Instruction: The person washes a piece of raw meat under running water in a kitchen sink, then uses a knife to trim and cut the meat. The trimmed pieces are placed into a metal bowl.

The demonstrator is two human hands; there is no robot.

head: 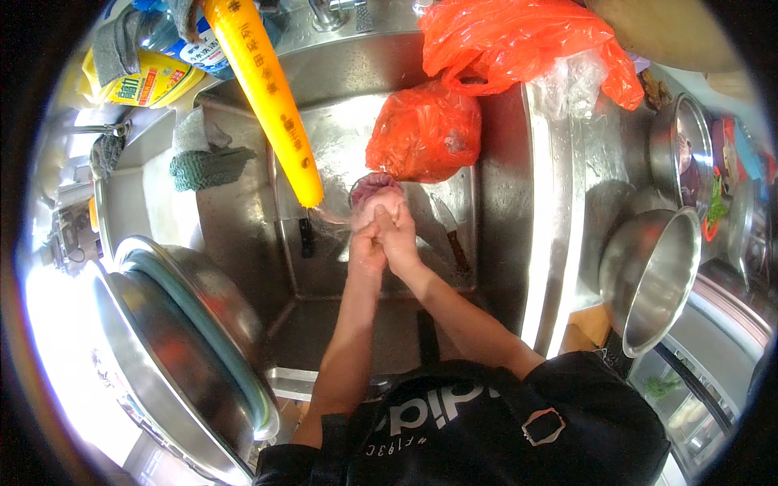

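A soft, wet piece of raw meat or offal (377, 195), purple at its far end and pale pink nearer me, is held over the sink basin (328, 136). My left hand (366, 244) grips it from below left. My right hand (398, 237) presses against it from the right, thumb on top, and the two hands touch. Water runs from the end of a yellow printed hose (273, 103) toward the meat. Just beyond, a knotted red plastic bag (428, 133) with something inside rests in the basin. A knife (450, 228) lies to the right of my hands.
A black handle (306, 237) lies at the basin's left. Cloths (209, 167) hang over the left divider. Large steel bowls (182, 364) stand at left, another steel bowl (650, 279) at right. A red bag (516, 45) covers the back right rim; detergent bottles (146, 82) stand back left.
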